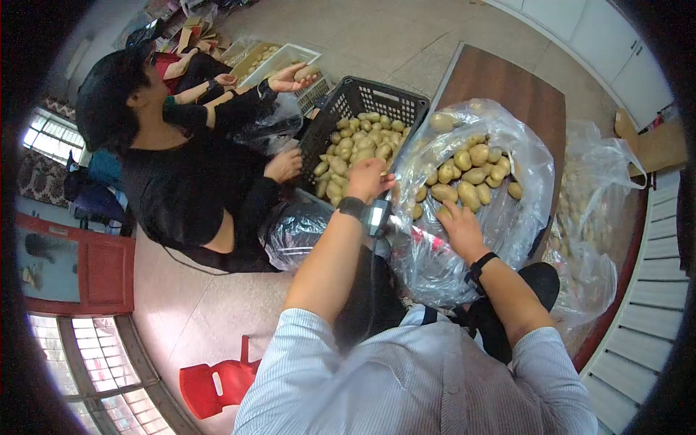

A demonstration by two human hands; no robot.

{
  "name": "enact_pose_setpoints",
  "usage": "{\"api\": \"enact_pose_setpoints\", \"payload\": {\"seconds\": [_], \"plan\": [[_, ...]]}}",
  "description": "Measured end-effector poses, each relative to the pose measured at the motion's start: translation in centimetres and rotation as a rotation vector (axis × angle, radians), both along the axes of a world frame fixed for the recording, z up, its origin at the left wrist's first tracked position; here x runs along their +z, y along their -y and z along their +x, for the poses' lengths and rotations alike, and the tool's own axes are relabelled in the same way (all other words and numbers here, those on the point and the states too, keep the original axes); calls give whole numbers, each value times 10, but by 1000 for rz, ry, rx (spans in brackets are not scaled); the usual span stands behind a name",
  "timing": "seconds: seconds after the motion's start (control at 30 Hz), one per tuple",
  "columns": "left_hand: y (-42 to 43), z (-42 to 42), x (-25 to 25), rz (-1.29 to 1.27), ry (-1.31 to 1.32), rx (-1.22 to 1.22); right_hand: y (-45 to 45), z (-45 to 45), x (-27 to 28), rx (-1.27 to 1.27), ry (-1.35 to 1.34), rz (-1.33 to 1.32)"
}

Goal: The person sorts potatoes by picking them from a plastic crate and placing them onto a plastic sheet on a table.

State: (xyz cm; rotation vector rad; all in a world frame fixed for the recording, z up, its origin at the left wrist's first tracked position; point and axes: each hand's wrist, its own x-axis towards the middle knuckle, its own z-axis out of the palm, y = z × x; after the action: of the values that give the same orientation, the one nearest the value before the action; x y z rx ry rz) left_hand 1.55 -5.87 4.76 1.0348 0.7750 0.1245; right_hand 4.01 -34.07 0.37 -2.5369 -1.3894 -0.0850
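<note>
L hand nr crate, grip unclear; R hand at potatoes.

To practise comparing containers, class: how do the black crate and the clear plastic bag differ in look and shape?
The black crate is dark, with holes in its walls, while the clear plastic bag is see-through. The crate has stiff, straight sides; the bag is slack and crumpled. Both hold potatoes.

Labels, numbers, signs — none can be read
</note>
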Motion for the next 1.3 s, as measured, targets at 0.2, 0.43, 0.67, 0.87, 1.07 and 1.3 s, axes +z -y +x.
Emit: {"api": "enact_pose_setpoints", "payload": {"seconds": [0.2,0.43,0.67,0.87,1.07,1.3], "plan": [[3,6,-5,10,-40,-151,4,-3,20,-47,-169,204],[26,3,9,74,-55,-326,-9,-10,41,-166,-473,531],[58,1,28,132,-51,-440,-33,-3,69,-317,-956,791],[66,-1,52,68,-28,-764,-44,-3,61,-277,-1215,842],[64,3,41,5,-31,-788,-33,-3,66,-310,-1060,738],[51,9,16,-79,16,-399,9,-14,52,-284,-301,159]]}}
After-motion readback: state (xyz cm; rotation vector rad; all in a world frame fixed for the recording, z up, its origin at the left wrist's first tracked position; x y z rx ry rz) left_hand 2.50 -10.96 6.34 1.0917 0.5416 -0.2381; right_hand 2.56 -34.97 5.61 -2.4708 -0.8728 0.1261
